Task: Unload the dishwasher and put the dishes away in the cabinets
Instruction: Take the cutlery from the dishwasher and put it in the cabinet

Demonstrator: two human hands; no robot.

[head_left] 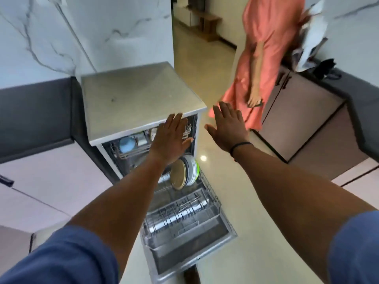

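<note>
The dishwasher (141, 99) stands open, its door (184, 257) folded down to the floor. Its lower rack (184, 218) is pulled out and holds a tan plate (178, 174), white plates (190, 169) with a green one behind, and a steel item. The upper rack (131, 148) inside holds a light blue bowl (127, 144) and cups. My left hand (171, 140) hovers flat, fingers straight, in front of the upper rack. My right hand (229, 128) is stretched out flat over the floor to the right of the machine. Both hold nothing.
A person in a pink dress (264, 58) stands at the far right by the dark countertop (361, 95) and pale cabinets (303, 124). More pale cabinets (47, 181) lie to the left under a dark counter. Cream floor (256, 222) runs between them.
</note>
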